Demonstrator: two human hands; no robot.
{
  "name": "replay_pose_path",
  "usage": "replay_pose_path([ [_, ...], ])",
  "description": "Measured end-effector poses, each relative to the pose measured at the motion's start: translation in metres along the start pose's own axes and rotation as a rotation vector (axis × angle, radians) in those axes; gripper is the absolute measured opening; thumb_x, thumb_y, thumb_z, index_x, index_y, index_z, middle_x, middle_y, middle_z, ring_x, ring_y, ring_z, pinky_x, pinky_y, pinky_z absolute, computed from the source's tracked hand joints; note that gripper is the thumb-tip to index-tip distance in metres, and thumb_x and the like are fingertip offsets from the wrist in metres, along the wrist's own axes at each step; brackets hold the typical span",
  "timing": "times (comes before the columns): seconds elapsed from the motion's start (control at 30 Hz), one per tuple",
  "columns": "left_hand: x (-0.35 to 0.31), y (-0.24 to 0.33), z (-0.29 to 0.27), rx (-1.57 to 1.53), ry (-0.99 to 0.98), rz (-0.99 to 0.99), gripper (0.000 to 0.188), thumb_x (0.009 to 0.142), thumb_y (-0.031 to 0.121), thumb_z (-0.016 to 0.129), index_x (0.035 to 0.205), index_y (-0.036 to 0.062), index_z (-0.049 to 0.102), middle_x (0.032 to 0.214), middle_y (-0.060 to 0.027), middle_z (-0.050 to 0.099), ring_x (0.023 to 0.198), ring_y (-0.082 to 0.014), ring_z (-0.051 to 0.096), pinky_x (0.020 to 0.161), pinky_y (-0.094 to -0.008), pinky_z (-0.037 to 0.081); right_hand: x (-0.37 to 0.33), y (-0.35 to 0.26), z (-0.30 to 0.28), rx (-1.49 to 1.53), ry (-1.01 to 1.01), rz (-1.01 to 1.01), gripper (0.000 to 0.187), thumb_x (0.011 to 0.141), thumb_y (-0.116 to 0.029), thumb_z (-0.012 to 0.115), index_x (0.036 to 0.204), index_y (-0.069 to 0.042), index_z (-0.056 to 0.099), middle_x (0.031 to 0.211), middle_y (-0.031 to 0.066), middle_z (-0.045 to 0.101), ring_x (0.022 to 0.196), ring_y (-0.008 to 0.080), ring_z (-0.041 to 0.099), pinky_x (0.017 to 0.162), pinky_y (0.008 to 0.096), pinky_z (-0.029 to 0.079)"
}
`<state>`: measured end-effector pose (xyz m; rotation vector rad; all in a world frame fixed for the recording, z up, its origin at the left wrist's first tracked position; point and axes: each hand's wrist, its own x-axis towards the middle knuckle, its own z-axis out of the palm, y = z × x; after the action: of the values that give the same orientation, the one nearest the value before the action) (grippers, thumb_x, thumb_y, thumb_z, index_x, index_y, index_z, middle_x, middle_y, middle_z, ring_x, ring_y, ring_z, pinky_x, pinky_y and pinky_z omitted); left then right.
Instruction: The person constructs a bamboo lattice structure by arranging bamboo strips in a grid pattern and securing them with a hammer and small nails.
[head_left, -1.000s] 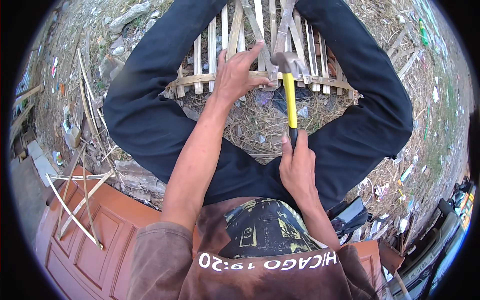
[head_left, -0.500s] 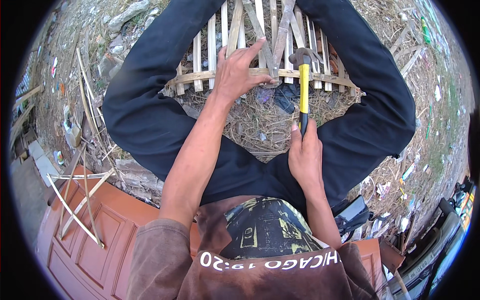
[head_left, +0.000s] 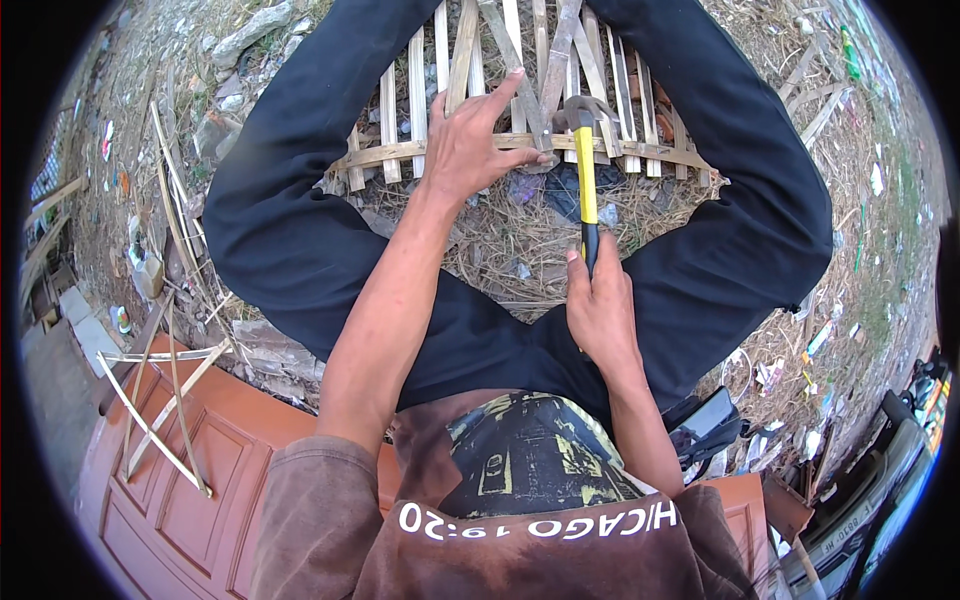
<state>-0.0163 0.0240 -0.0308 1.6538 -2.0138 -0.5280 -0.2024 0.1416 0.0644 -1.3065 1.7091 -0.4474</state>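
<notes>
My right hand [head_left: 603, 305] is closed round the black grip of a hammer [head_left: 587, 180] with a yellow handle. The hammer's head is over the lower crosspiece of a frame of pale wooden slats [head_left: 417, 105], right of the slanted slats' joined lower ends. My left hand [head_left: 468, 148] rests spread on the slats, index finger stretched forward and thumb at the lower end of a slanted slat [head_left: 522, 85]. Its other fingers are partly hidden. The frame lies on the ground between my bent legs, with its crosspiece [head_left: 385, 154] running left to right.
Brown panelled boards [head_left: 190, 500], like a door, lie at the lower left with a crossed frame of thin strips [head_left: 165, 420] on them. Loose sticks [head_left: 172, 195] and stones [head_left: 252, 28] lie to the left. A dark phone-like object [head_left: 705, 425] is by my right thigh. Litter dots the dry grass.
The hammer and my right hand have shifted slightly left, bringing the hammer head closer to the slanted slats' lower ends. My left hand stays nearly in place on the frame.
</notes>
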Motion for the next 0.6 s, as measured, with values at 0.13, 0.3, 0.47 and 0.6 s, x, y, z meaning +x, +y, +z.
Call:
replay_pose_path([
  [0.13,0.000,0.000,0.001,-0.018,-0.006,-0.012,0.103,0.063,0.052,0.087,0.151,0.0211,0.042,0.124,-0.0077,0.068,0.120,-0.0261,0.061,0.112,-0.0579,0.025,0.003,-0.001,-0.006,0.074,-0.008,0.094,0.017,0.101,-0.011,0.052,0.105,0.001,0.041,0.065,0.0245,0.057,0.061,0.0457,0.061,0.051,0.0491,0.040],
  [0.3,-0.001,-0.001,0.000,-0.001,0.012,0.038,0.086,0.065,0.050,0.086,0.140,0.0230,0.056,0.127,-0.0054,0.067,0.121,-0.0246,0.060,0.113,-0.0578,0.025,-0.020,-0.009,-0.012,0.063,-0.015,-0.007,0.017,0.101,-0.011,0.053,0.106,0.001,0.042,0.065,0.0252,0.056,0.060,0.0476,0.059,0.050,0.0498,0.040],
  [0.47,-0.002,-0.002,-0.001,0.073,-0.006,0.106,0.070,0.067,0.051,0.083,0.130,0.0253,0.065,0.129,-0.0060,0.066,0.123,-0.0247,0.058,0.111,-0.0564,0.028,-0.029,-0.011,-0.008,0.008,-0.031,-0.080,0.018,0.101,-0.012,0.053,0.108,0.002,0.043,0.067,0.0269,0.056,0.065,0.0505,0.059,0.052,0.0511,0.041],
  [0.6,0.000,-0.007,-0.001,0.126,0.049,0.187,0.069,0.070,0.056,0.080,0.130,0.0256,0.066,0.132,-0.0071,0.063,0.126,-0.0288,0.053,0.106,-0.0533,0.033,-0.032,-0.031,-0.022,0.042,0.016,-0.092,0.020,0.103,-0.015,0.053,0.107,0.002,0.044,0.066,0.0224,0.057,0.058,0.0440,0.061,0.050,0.0457,0.043],
])
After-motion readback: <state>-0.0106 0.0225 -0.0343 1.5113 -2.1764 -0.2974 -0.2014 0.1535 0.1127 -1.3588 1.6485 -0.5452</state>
